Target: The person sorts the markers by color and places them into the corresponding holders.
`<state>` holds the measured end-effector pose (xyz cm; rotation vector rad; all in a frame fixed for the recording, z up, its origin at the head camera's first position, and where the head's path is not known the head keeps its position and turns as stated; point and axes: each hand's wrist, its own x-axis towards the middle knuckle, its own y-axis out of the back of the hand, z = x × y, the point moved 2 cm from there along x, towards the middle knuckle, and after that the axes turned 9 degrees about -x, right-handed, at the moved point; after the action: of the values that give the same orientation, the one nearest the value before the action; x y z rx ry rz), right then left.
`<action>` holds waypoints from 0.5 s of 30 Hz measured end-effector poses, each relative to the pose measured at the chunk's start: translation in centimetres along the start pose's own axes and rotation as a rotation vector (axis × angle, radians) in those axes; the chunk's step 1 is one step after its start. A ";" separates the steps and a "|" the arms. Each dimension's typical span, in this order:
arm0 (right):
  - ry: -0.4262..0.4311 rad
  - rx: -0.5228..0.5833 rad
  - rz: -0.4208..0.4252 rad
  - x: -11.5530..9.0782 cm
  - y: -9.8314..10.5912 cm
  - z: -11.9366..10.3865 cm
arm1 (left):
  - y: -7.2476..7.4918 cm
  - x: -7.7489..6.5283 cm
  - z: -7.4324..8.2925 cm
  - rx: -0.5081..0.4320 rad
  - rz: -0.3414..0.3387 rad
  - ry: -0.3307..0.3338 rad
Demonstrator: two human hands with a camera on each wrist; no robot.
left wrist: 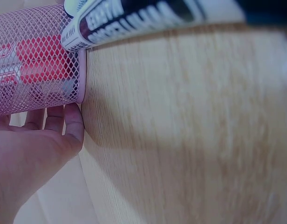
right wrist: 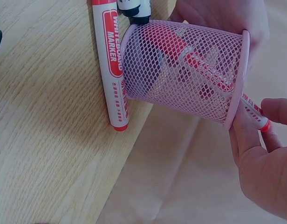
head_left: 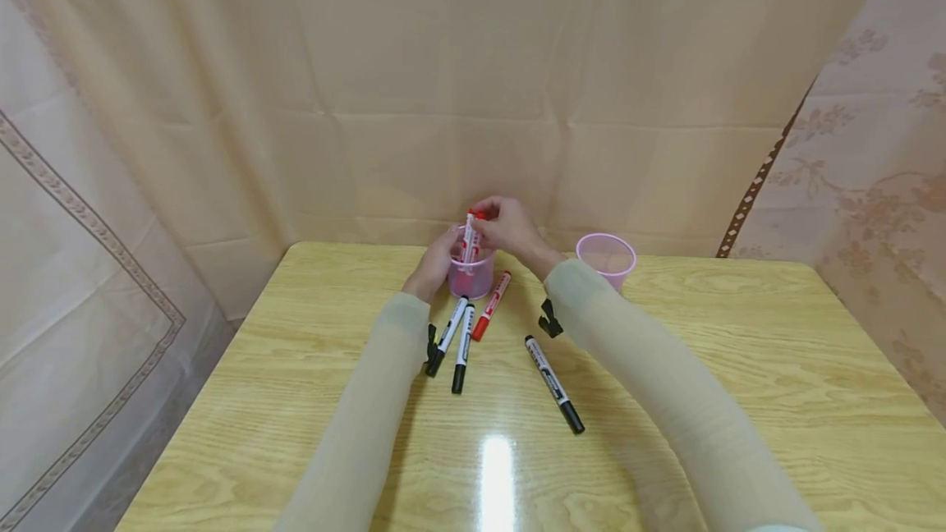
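Observation:
A pink mesh pen cup (head_left: 470, 279) stands near the table's back edge with red-and-white whiteboard markers (head_left: 469, 243) inside. My left hand (head_left: 434, 265) holds the cup from its left side; the left wrist view shows the fingers (left wrist: 73, 123) curved behind the mesh. Over the rim, my right hand (head_left: 512, 228) pinches the top end of a red marker (right wrist: 256, 114) between thumb and fingers. Another red marker (head_left: 491, 306) lies on the table just right of the cup. Two black-capped markers (head_left: 462, 349) lie in front of it, beside my left wrist.
A second pink mesh cup (head_left: 606, 257) stands at the back right, partly behind my right sleeve. One black-capped marker (head_left: 554, 384) lies alone nearer the front of the wooden table (head_left: 739, 335). A beige curtain (head_left: 443, 64) hangs behind the table.

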<state>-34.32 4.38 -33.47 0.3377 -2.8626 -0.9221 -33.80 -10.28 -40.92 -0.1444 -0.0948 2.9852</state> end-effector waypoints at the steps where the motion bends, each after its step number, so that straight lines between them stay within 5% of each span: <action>1: 0.001 0.003 0.000 0.0 0.0 0.0 | -0.1 -0.3 0.4 -0.003 -0.005 0.009; 15: 0.015 -0.017 0.055 0.0 0.9 0.1 | 0.2 0.4 -0.3 0.025 0.013 0.000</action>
<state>-34.45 5.15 -33.03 0.2613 -2.8333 -0.9288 -34.19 -10.40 -41.29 -0.1430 -0.0566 2.9976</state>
